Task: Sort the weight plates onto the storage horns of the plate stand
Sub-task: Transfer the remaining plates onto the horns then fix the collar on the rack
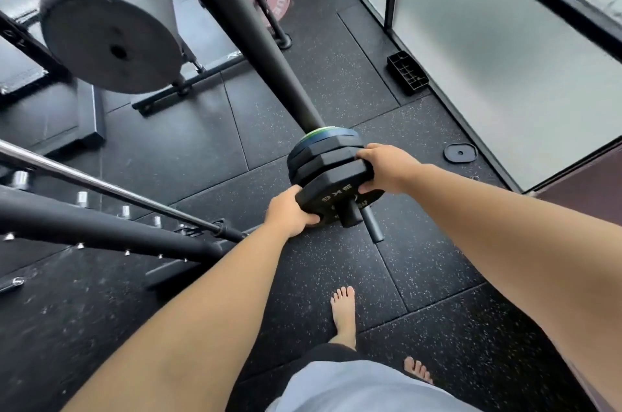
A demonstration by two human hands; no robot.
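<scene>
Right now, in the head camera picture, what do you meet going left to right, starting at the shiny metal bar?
The shiny chrome bar → left hand, gripping the plate's edge → black eight-sided weight plate → right hand, gripping its other edge → small flat black disc.

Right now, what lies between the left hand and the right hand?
Head view: the black plate that the left hand and right hand grip by its edges, the horn poking through its hole.
</scene>
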